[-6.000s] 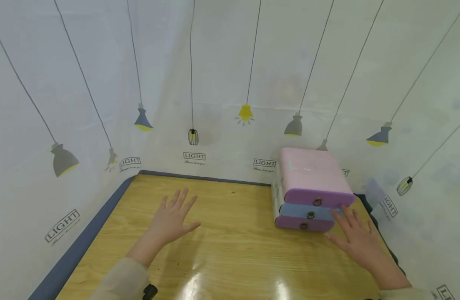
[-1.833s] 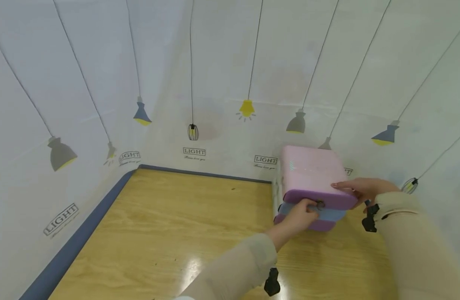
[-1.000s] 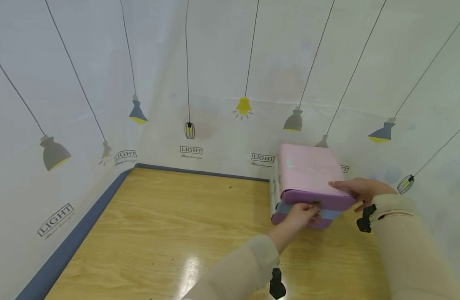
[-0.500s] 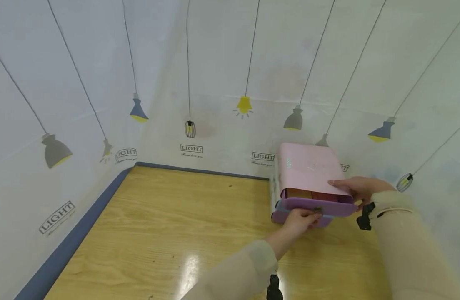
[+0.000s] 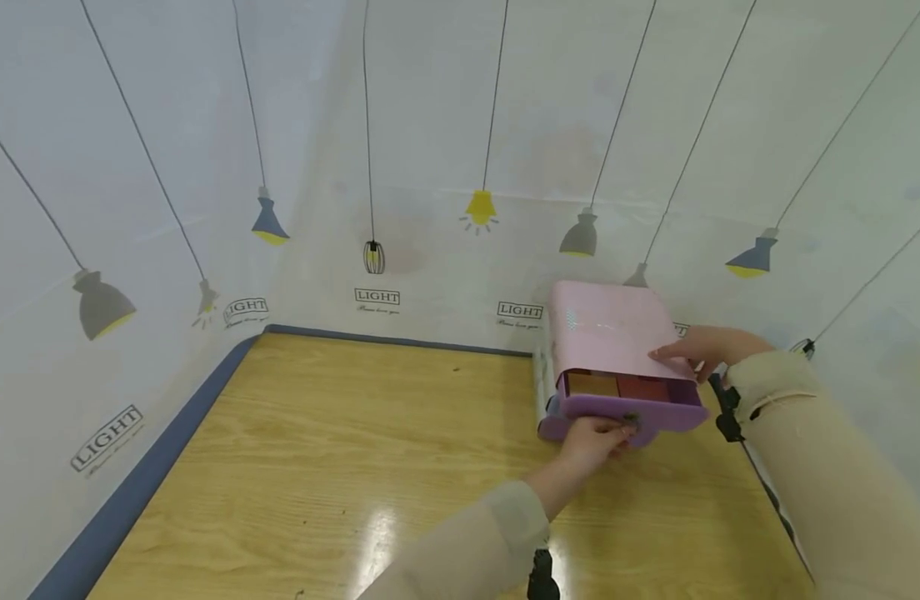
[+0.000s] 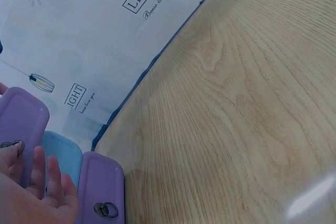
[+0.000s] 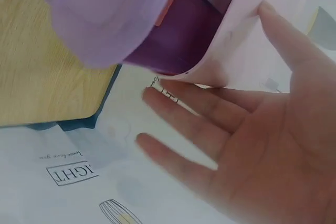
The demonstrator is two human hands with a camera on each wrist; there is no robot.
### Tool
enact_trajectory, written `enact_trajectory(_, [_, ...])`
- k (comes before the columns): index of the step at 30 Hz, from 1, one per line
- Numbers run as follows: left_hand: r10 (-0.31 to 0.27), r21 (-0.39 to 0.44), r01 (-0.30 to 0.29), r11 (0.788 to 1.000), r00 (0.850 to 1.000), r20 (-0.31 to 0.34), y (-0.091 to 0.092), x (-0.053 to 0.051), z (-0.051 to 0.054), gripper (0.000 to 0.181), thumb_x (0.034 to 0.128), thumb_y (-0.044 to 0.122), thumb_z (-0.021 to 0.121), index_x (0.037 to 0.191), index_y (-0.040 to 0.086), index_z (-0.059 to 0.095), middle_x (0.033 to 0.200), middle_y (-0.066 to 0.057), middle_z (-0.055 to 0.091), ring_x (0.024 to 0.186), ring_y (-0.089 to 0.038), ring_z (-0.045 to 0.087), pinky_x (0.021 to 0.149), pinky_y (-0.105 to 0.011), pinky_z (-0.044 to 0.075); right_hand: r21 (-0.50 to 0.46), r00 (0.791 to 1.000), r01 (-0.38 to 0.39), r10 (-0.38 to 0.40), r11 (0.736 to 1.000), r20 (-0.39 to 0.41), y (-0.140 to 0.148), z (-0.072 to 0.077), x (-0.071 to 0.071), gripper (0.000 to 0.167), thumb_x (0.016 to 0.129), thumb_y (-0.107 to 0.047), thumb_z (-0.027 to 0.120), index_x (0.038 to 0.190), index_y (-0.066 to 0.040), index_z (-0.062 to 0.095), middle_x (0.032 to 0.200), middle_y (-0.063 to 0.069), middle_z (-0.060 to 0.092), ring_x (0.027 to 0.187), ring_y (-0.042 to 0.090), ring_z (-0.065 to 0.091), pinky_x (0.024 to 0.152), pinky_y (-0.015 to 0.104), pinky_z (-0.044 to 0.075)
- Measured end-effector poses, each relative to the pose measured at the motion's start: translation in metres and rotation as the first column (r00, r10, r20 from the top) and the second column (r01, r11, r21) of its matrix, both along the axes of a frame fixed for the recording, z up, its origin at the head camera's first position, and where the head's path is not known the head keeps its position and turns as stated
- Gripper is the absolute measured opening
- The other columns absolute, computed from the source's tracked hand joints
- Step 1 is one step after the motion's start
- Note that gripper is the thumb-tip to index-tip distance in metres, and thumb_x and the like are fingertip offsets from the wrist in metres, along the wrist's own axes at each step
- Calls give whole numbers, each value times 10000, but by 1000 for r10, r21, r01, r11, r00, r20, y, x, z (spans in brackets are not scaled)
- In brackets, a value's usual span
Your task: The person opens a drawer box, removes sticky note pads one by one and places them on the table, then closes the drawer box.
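A small pink-topped drawer cabinet point(image 5: 610, 329) stands at the table's back right. Its purple top drawer point(image 5: 587, 406) is partly pulled out, showing a tan block-like item point(image 5: 593, 384) and a red one point(image 5: 643, 389). My left hand point(image 5: 586, 446) pinches that drawer's metal ring pull point(image 6: 19, 146). Below sit a blue drawer point(image 6: 65, 153) and another purple drawer point(image 6: 102, 174), both closed. At the cabinet's right front corner, my right hand point(image 5: 718, 346) rests its thumb on the pink top; its other fingers, fairly straight, lie along the side.
The wooden table point(image 5: 340, 450) stretches left and forward of the cabinet. Behind it hangs a white wall cover point(image 5: 430, 125) printed with lamps, with a blue edge strip point(image 5: 160, 446) along the table. Black wrist devices point(image 5: 728, 412) sit at both cuffs.
Both hands came from apart to the cabinet. The left took the top ring pull and drew the drawer out toward me; the right has stayed at the corner since.
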State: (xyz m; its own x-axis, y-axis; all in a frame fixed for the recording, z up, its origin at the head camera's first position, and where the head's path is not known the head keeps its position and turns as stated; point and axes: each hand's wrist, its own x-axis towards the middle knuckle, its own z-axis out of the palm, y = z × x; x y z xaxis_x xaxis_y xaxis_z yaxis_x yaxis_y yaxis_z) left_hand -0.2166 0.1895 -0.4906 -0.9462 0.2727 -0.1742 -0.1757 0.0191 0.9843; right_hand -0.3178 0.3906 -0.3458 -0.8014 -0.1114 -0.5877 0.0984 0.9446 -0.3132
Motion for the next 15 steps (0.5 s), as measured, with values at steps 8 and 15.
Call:
enact_trajectory(8, [-7, 20, 7, 1000, 1000, 9, -3, 2, 4, 171, 905, 167, 703, 920, 5, 754, 847, -136, 715, 630, -105, 600, 600, -270, 528, 147, 904, -223, 261, 964, -338, -3, 2, 3, 849, 882, -370, 692, 1351, 239, 332, 1397, 429, 299, 1283, 577, 296, 1039, 624, 299])
enact_trajectory(15, [-20, 73, 17, 997, 999, 37, -7, 7, 2, 143, 889, 92, 710, 920, -44, 742, 818, -121, 720, 700, -156, 664, 678, -304, 564, 225, 882, -254, 321, 941, -345, -13, 7, 2, 770, 848, -306, 740, 1293, 236, 423, 1334, 431, 392, 1238, 576, 362, 1028, 605, 328])
